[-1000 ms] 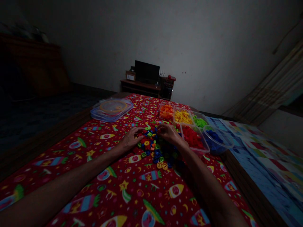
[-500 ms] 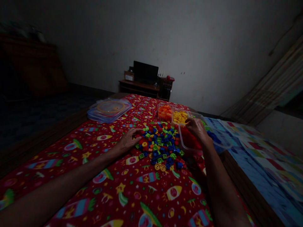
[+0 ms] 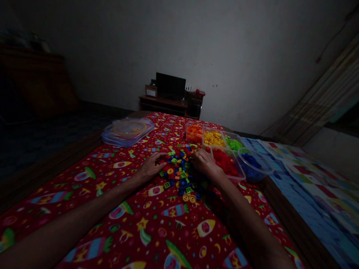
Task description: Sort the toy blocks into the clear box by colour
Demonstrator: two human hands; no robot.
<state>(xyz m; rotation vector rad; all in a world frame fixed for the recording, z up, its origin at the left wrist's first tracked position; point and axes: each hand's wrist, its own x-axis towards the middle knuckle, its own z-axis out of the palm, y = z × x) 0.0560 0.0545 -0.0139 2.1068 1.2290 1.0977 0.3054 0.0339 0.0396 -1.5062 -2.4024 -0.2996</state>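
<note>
A pile of mixed toy building bricks (image 3: 183, 175) lies on the red patterned cloth (image 3: 174, 224). My left hand (image 3: 150, 167) rests at the pile's left edge, thumb and fingers apart, with nothing visibly held. Over the upper right of the pile is my right hand (image 3: 204, 162), its fingers bent together and pointing down among the bricks. Its fingertips are hidden, so whatever they pinch cannot be made out. Just right of it stands a clear box of red bricks (image 3: 226, 163). Several yellow wheel-like pieces (image 3: 189, 198) sit at the pile's near edge.
Behind and beside the red box are containers of orange bricks (image 3: 194, 132), yellow bricks (image 3: 213, 138), green bricks (image 3: 233, 143) and blue bricks (image 3: 251, 163). Stacked clear lids (image 3: 127, 130) lie at the left. A monitor (image 3: 170, 86) stands by the far wall.
My right hand has moved left and down from above the boxes of yellow and red bricks to the pile. My left hand stays at the pile's left edge.
</note>
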